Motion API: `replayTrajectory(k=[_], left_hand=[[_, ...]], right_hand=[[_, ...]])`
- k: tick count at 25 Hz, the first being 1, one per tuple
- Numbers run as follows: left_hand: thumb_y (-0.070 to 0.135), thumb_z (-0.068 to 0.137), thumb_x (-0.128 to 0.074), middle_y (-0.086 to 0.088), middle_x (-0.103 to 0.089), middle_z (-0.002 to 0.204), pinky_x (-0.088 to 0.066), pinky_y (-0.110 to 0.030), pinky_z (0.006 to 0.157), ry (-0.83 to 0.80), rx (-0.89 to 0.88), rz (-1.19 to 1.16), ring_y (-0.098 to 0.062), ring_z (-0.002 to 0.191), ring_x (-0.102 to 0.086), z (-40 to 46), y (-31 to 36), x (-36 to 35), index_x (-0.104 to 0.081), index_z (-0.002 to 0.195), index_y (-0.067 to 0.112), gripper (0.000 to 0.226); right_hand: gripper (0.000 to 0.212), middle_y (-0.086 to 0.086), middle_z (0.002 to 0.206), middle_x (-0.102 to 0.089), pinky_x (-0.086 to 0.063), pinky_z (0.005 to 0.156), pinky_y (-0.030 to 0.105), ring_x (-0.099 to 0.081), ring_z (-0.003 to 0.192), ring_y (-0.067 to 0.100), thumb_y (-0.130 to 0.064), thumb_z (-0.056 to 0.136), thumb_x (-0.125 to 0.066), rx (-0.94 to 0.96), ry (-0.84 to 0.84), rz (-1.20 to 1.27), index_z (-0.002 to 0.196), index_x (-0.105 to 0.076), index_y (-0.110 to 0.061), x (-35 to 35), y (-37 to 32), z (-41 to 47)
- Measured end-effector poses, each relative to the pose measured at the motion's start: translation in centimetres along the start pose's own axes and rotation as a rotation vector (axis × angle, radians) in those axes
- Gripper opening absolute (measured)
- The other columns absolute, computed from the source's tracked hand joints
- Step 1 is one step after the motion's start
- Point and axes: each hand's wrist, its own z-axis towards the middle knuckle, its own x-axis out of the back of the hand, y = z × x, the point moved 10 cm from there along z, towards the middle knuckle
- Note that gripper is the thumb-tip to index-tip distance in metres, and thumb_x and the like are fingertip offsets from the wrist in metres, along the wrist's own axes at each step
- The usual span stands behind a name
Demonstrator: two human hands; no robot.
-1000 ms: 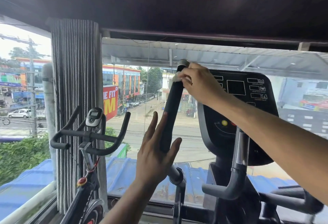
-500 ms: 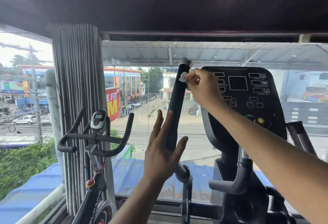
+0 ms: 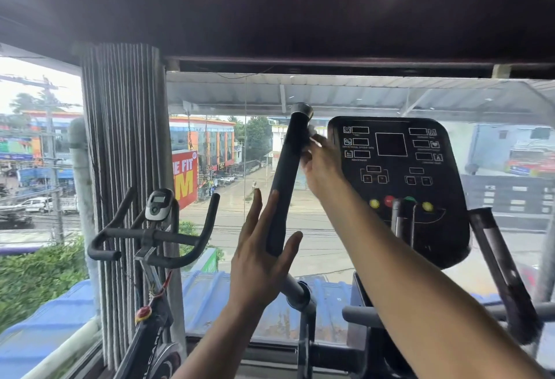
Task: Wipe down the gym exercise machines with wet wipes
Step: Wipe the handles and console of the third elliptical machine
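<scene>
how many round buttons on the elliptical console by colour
Round buttons along the lower part of the elliptical console, by colour:
yellow buttons: 2, the other at
red button: 1
green button: 1, partly hidden behind a bar
Total: 4

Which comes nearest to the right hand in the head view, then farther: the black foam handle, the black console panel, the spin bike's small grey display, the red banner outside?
1. Black foam handle: under the right hand, which presses a white wipe on it.
2. Black console panel: just right of the hand.
3. Small grey display: lower left, on the spin bike.
4. Red banner: outside, beyond the glass.
</scene>
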Motion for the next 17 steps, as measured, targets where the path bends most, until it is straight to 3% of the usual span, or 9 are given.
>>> replayTrajectory(k=[3,7,9,14,17], left_hand=[[0.062,0.091,-0.058,0.033,-0.017,0.167,-0.038,-0.02,0.098,0.006,-0.008,-0.009,0.007,0.152,-0.025,0.0,0.2,0.1,-0.026,0.158,0.057,0.075],[0.062,0.09,-0.059,0.03,-0.027,0.165,-0.031,-0.008,0.099,0.015,0.007,-0.009,0.007,0.149,-0.031,0.1,-0.1,0.5,-0.026,0.158,0.057,0.075],[0.062,0.089,-0.06,0.029,-0.032,0.164,-0.03,-0.006,0.101,0.021,0.007,0.007,0.009,0.147,-0.033,0.2,-0.2,0.3,-0.027,0.157,0.059,0.075],[0.052,0.09,-0.064,0.022,-0.038,0.163,-0.029,0.001,0.104,0.022,0.015,-0.022,0.007,0.148,-0.034,0.3,-0.3,0.0,-0.032,0.158,0.05,0.075],[0.048,0.092,-0.063,0.014,-0.04,0.164,-0.026,0.0,0.107,0.037,-0.016,-0.007,0.009,0.15,-0.027,0.4,-0.1,0.1,-0.038,0.16,0.034,0.074]], right_hand=[[0.018,0.008,0.082,-0.067,-0.058,0.072,0.029,-0.065,0.075,0.02,0.009,0.093,-0.06,-0.022,-0.14,-0.061,0.094,-0.063,-0.009,0.3,1.8,-0.8],[0.017,0.005,0.075,-0.06,-0.052,0.066,0.026,-0.055,0.069,0.015,0.01,0.095,-0.056,0.035,-0.074,0.05,0.095,-0.062,-0.007,-0.7,-0.2,2.5],[0.017,0.005,0.083,-0.065,-0.052,0.069,0.026,-0.061,0.072,0.014,0.003,0.098,-0.055,0.003,-0.171,0.122,0.104,-0.062,-0.011,-1.9,1.1,2.2],[0.024,0.003,0.109,-0.073,-0.056,0.081,0.029,-0.07,0.102,0.019,0.001,0.096,-0.055,-0.033,-0.489,0.213,0.114,-0.062,-0.014,-2.8,4.1,-0.5],[0.027,0.003,0.101,-0.07,-0.056,0.074,0.025,-0.069,0.09,0.017,-0.01,0.092,-0.062,-0.016,-0.378,0.261,0.119,-0.058,-0.013,-3.7,3.4,1.3]])
